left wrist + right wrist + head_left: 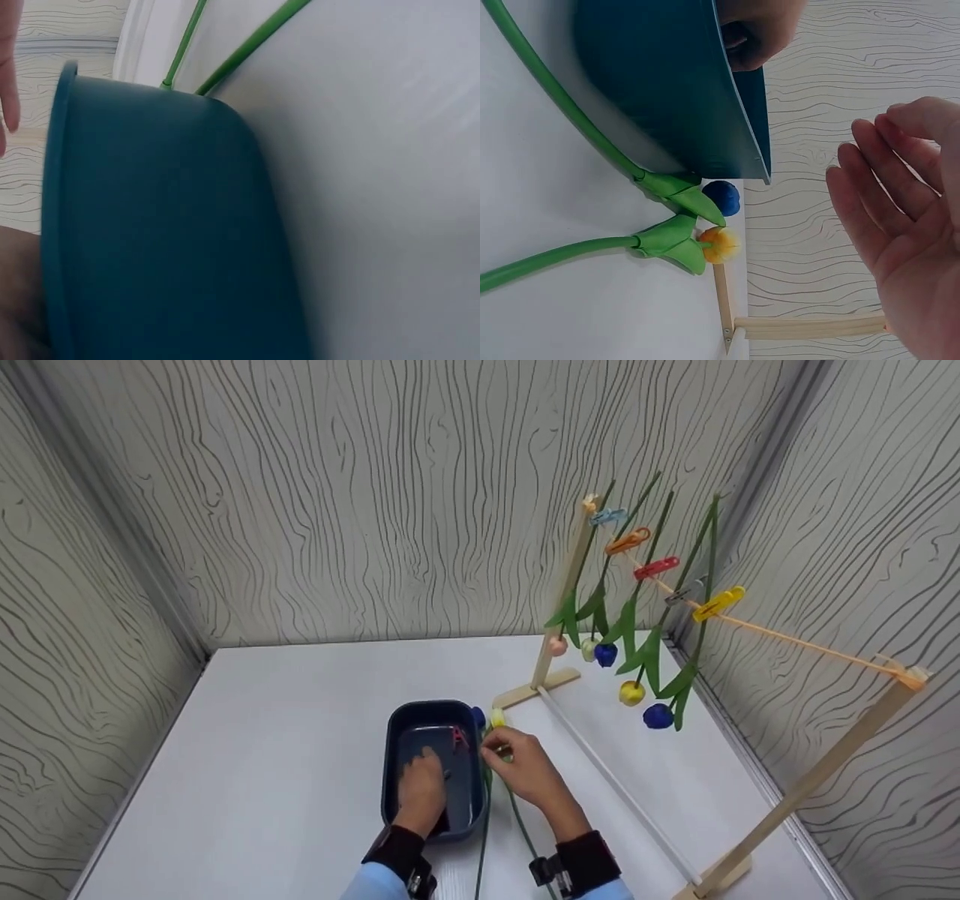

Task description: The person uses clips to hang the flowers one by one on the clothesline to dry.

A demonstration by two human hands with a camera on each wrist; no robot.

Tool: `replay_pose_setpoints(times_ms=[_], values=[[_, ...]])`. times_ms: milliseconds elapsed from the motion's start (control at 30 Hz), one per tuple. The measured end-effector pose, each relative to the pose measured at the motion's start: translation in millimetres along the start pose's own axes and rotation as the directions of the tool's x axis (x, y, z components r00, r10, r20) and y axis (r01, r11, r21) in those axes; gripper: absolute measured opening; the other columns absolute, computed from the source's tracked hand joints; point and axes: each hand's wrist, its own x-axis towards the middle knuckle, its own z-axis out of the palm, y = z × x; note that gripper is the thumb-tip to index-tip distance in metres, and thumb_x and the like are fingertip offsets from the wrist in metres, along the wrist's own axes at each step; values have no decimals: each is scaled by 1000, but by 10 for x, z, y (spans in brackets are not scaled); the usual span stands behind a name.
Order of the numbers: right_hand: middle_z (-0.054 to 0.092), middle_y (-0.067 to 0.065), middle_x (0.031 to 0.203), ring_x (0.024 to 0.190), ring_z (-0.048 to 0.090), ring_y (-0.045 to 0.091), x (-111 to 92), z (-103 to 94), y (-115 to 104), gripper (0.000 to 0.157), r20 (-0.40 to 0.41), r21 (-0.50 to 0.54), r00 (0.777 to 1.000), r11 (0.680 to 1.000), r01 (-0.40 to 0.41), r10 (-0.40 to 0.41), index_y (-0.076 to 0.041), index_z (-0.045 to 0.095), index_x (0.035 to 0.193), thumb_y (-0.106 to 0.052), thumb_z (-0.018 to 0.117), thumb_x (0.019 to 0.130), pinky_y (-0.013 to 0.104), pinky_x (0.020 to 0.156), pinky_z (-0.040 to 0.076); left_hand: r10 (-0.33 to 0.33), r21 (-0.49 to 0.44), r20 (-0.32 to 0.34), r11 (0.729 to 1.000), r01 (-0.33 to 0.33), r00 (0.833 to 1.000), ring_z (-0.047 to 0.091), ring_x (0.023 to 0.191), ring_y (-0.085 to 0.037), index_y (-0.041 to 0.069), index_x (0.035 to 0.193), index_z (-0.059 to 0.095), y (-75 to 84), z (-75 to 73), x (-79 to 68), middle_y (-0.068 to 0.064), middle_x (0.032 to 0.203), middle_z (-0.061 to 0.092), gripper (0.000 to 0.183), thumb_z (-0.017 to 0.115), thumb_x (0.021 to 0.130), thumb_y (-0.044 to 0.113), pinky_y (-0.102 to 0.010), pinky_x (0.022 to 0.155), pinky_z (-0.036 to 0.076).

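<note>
My left hand (421, 791) reaches down into a dark blue plastic basin (388, 735), blurred; whether its fingers hold anything cannot be made out. A red clothespin (458, 739) lies in the basin, ahead and to the right of that hand. Above the basin's right side hovers my right hand (907, 195), its fingers loosely bent with nothing between them. Beneath it on the table, two artificial tulips lie beside the basin: a blue tulip (721, 199) and a yellow tulip (720, 245), with green leaves and long stems.
To the right stands a wooden frame (810, 787) with an orange cord (810, 646) strung across. Several tulips hang head-down from it by coloured clothespins, including a yellow clothespin (718, 604) and a red one. A white rod (619, 787) joins the frame's feet. Patterned walls surround the white table (285, 765).
</note>
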Motion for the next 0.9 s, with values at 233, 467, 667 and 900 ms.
replay_pose_setpoints(times_ms=[233, 467, 667, 900], values=[[78, 4, 104, 99, 73, 15, -25, 9, -25, 5, 17, 21, 999, 999, -29, 28, -10, 75, 103, -12, 71, 105, 33, 90, 65, -12, -123, -51, 992, 6, 999, 71, 111, -44, -7, 116, 71, -11, -64, -14, -29, 130, 66, 24, 72, 92, -10, -54, 93, 65], [75, 12, 120, 114, 73, 27, -28, 19, -101, 18, 27, 86, 998, 994, -66, 64, -4, 71, 123, -12, 68, 107, 40, 98, 65, 66, -318, -268, 936, -153, 961, 76, 106, -35, -2, 124, 74, 115, -145, -52, -17, 114, 74, 27, 70, 98, -7, -53, 92, 64], [63, 26, 150, 134, 68, 41, -2, 9, -186, 53, 52, 225, 996, 970, -87, 77, 5, 51, 154, -21, 67, 110, 46, 109, 61, 85, -569, -241, 795, -212, 967, 78, 109, -26, 2, 129, 73, 260, -247, -107, -14, 122, 79, 27, 68, 102, -2, -40, 92, 66], [64, 26, 150, 134, 67, 39, 30, -17, -231, 51, 8, 389, 987, 909, -151, 160, 5, 57, 151, -20, 69, 108, 27, 106, 61, 140, -682, -203, 690, -242, 969, 77, 113, -20, 13, 132, 73, 284, -295, -145, -6, 127, 79, 29, 68, 105, 4, -25, 96, 64]])
